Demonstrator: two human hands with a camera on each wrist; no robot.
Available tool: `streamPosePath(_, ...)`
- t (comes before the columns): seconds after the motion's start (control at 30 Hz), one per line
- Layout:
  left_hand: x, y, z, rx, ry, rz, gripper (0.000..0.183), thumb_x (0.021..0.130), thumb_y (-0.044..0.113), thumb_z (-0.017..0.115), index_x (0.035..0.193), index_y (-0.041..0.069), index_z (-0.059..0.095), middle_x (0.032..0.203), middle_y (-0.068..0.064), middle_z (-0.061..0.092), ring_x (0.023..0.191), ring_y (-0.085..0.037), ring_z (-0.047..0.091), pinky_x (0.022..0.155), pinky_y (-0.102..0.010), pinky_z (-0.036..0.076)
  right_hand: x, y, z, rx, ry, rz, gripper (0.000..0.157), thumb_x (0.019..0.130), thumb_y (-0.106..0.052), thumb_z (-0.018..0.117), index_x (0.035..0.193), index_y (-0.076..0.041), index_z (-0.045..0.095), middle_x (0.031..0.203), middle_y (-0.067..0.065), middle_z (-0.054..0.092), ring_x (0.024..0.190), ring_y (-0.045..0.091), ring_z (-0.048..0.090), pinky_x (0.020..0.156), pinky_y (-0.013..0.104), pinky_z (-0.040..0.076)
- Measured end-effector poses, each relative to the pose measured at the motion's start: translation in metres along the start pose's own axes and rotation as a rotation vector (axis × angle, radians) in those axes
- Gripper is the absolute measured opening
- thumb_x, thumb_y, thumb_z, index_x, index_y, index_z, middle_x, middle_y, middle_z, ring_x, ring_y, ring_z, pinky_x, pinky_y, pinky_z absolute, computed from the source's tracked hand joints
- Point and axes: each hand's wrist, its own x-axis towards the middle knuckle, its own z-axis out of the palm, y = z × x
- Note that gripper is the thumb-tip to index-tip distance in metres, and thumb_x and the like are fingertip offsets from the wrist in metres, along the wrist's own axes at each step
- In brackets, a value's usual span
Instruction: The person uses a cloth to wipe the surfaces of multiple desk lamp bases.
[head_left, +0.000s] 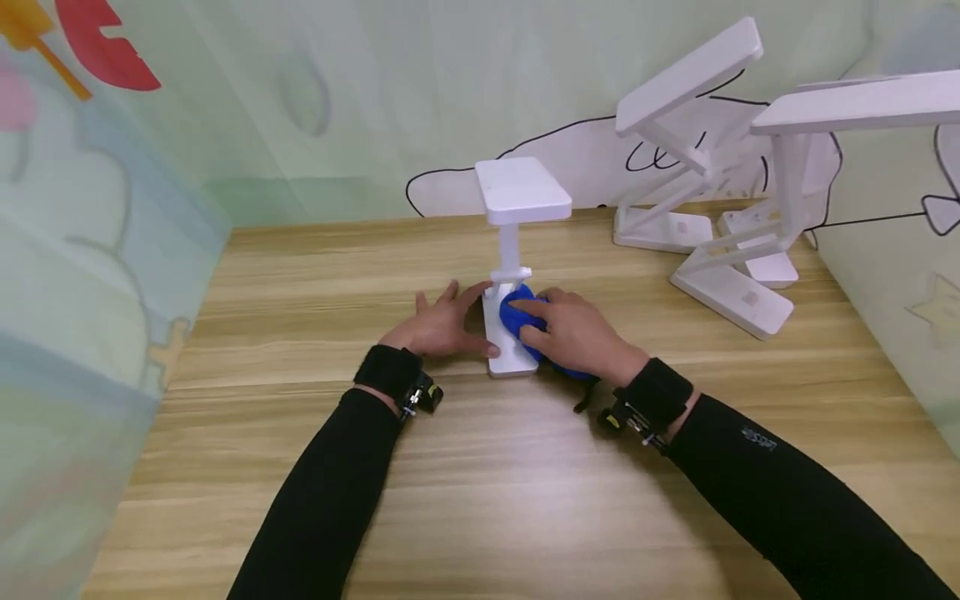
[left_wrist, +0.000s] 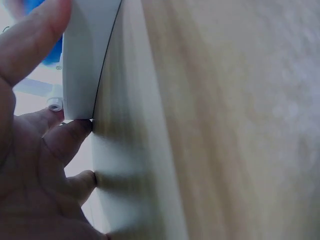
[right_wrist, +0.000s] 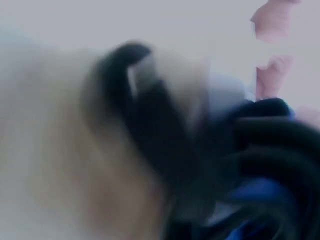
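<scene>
A white folding desk lamp [head_left: 523, 190] stands upright on the wooden table, its flat head raised over a slim arm. My left hand [head_left: 442, 325] is at the left side of its base [head_left: 512, 360], fingers spread, with thumb and index fingertips touching it. In the left wrist view, the thumb [left_wrist: 30, 45] overlaps the base's side. From the right, my right hand [head_left: 577, 333] grips a soft blue cloth [head_left: 517, 315] against the base's top. A black strap [head_left: 585, 397] hangs from below that hand. The right wrist view is blurred, with a dark strap [right_wrist: 155, 125] across it.
Several more white folding lamps stand at the back right, one with its head tilted up [head_left: 690, 75] and one with a level head [head_left: 862, 104]. A patterned cloth backdrop [head_left: 337, 108] rises behind the table [head_left: 337, 508] and at both sides.
</scene>
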Motion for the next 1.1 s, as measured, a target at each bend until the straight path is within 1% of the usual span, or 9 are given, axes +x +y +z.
streamPosePath(0.13, -0.001, -0.001, 0.004, -0.006, 0.001, -0.006, 0.108, 0.072, 0.065, 0.072, 0.155, 0.030, 0.014, 0.157, -0.012, 0.030, 0.147, -0.031, 0.000, 0.109, -0.070, -0.007, -0.009, -0.006, 0.011, -0.032, -0.046, 0.003, 0.061, 0.090, -0.045, 0.057, 0.144, -0.020, 0.047, 0.115, 0.023, 0.057, 0.092, 0.030, 0.058, 0.076, 0.046, 0.054)
streamPosePath(0.27, 0.000, -0.002, 0.003, -0.010, -0.012, -0.017, 0.109, 0.071, 0.065, 0.073, 0.155, 0.032, 0.013, 0.158, -0.010, 0.027, 0.147, -0.029, -0.002, 0.110, -0.067, -0.009, -0.013, -0.004, 0.004, 0.009, -0.091, -0.081, 0.053, 0.088, -0.031, 0.059, 0.138, -0.017, 0.054, 0.097, 0.015, 0.059, 0.072, 0.020, 0.054, 0.058, 0.032, 0.048)
streamPosePath(0.37, 0.001, -0.002, 0.002, -0.020, -0.016, -0.013, 0.109, 0.071, 0.065, 0.073, 0.155, 0.032, 0.012, 0.158, -0.010, 0.027, 0.147, -0.028, -0.003, 0.110, -0.067, -0.010, -0.008, 0.002, -0.003, 0.013, -0.114, -0.111, 0.047, 0.087, -0.026, 0.059, 0.134, -0.018, 0.059, 0.094, 0.010, 0.059, 0.070, 0.018, 0.051, 0.051, 0.029, 0.042)
streamPosePath(0.5, 0.001, -0.003, 0.002, -0.041, -0.007, -0.009, 0.109, 0.071, 0.064, 0.074, 0.155, 0.031, 0.013, 0.158, -0.010, 0.029, 0.146, -0.029, -0.004, 0.109, -0.068, -0.012, 0.006, 0.004, -0.003, -0.027, -0.079, -0.079, 0.047, 0.090, -0.027, 0.058, 0.135, -0.019, 0.057, 0.094, 0.011, 0.057, 0.070, 0.020, 0.050, 0.049, 0.030, 0.040)
streamPosePath(0.6, 0.002, -0.003, 0.003, -0.043, -0.004, -0.005, 0.108, 0.071, 0.065, 0.073, 0.155, 0.031, 0.013, 0.158, -0.010, 0.028, 0.146, -0.029, -0.003, 0.110, -0.068, -0.011, 0.007, 0.001, 0.002, -0.070, -0.046, -0.082, 0.048, 0.090, -0.028, 0.058, 0.137, -0.017, 0.056, 0.089, 0.011, 0.054, 0.069, 0.021, 0.047, 0.049, 0.030, 0.039)
streamPosePath(0.7, 0.002, -0.003, 0.004, -0.042, -0.007, -0.002, 0.108, 0.072, 0.065, 0.072, 0.155, 0.032, 0.013, 0.158, -0.012, 0.027, 0.146, -0.029, -0.004, 0.109, -0.068, -0.012, -0.004, -0.002, 0.004, -0.078, -0.056, -0.159, 0.046, 0.089, -0.028, 0.058, 0.135, -0.018, 0.058, 0.089, 0.010, 0.053, 0.072, 0.019, 0.047, 0.054, 0.029, 0.040)
streamPosePath(0.83, 0.000, -0.003, 0.003, -0.032, -0.011, -0.007, 0.108, 0.072, 0.065, 0.072, 0.155, 0.032, 0.012, 0.158, -0.014, 0.026, 0.146, -0.029, -0.004, 0.109, -0.068, -0.011, -0.018, 0.004, 0.001, -0.010, -0.107, -0.257, 0.043, 0.089, -0.027, 0.059, 0.132, -0.023, 0.061, 0.095, 0.008, 0.053, 0.078, 0.019, 0.047, 0.061, 0.030, 0.041)
streamPosePath(0.93, -0.001, -0.001, 0.003, -0.023, -0.009, -0.008, 0.108, 0.073, 0.064, 0.072, 0.156, 0.030, 0.012, 0.157, -0.013, 0.028, 0.146, -0.029, -0.003, 0.109, -0.069, -0.010, -0.015, 0.010, 0.001, 0.007, -0.088, -0.226, 0.043, 0.090, -0.024, 0.057, 0.133, -0.022, 0.060, 0.097, 0.009, 0.053, 0.079, 0.019, 0.047, 0.062, 0.030, 0.040)
streamPosePath(1.1, 0.000, 0.001, 0.002, -0.023, -0.012, 0.000, 0.108, 0.073, 0.064, 0.072, 0.156, 0.029, 0.012, 0.157, -0.013, 0.030, 0.146, -0.029, -0.003, 0.110, -0.068, -0.010, -0.010, 0.000, 0.009, -0.086, 0.030, -0.148, 0.047, 0.091, -0.024, 0.054, 0.136, -0.014, 0.056, 0.096, 0.015, 0.055, 0.078, 0.023, 0.047, 0.061, 0.036, 0.043)
